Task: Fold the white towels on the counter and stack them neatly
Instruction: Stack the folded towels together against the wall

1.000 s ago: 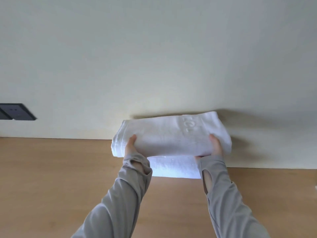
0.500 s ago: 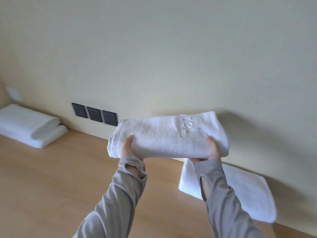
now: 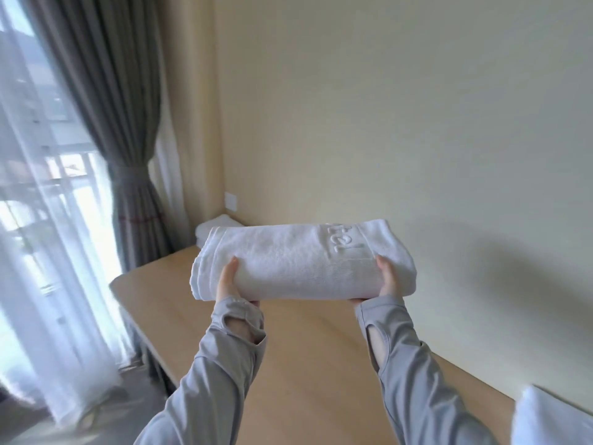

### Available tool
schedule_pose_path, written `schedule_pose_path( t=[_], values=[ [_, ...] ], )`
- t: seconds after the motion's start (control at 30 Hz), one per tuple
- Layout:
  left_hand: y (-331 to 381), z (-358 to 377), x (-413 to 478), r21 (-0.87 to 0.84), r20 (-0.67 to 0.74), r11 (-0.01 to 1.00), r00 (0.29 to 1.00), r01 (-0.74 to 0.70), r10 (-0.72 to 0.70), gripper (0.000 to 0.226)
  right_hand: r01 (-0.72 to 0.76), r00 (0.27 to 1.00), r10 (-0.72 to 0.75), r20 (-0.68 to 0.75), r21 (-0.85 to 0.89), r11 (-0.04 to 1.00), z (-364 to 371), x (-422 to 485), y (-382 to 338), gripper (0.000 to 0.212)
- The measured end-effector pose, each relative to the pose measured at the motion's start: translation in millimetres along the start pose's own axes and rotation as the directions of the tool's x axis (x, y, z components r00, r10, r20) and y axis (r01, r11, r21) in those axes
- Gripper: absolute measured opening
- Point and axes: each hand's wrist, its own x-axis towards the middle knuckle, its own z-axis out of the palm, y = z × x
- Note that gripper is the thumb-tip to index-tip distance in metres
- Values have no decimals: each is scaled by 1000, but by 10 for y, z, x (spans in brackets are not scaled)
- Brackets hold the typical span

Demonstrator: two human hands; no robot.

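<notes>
Head view: nearest you, a corner of another white towel (image 3: pixel 552 419) pokes in at the lower-right edge, mostly cut off, so I can't tell if it's folded. Next come your grey sleeves (image 3: pixel 224 364), both arms stretched out. Your left hand (image 3: pixel 228 281) grips the folded towel (image 3: pixel 298 261) near its left end and your right hand (image 3: pixel 390 277) grips it near its right end. Thumbs are on top; fingers wrap underneath, out of sight. The towel is in the air above the counter (image 3: pixel 305 348), not touching it, long side across you, embossed lettering up on the right. Handling, my read: thick terry, soft, light, no stiffness. The middle will sag, and the layered edges at the left end will splay if the grip loosens. Not fragile, not slippery. Support it from below near both ends and set it down flat. Farther on, a stack of folded towels (image 3: pixel 213 228) sits at the counter's far corner by the wall, partly hidden behind the held one; that's likely the drop target. Beyond that are a wall plate (image 3: pixel 231 200) and a tied grey curtain (image 3: pixel 122 123).
</notes>
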Motion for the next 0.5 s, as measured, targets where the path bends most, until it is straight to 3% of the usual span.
schedule_pose_path(
  t=[0.2,0.5],
  values=[
    [719,-435,-73,-250,-287,961,957,-117,41,43,-73,993,77,85,-49,996,676,-202,638,29],
    [1419,-855,259,-247,-291,950,950,-192,116,46,-125,970,135,204,-61,990,1401,-125,1338,26]
  ],
)
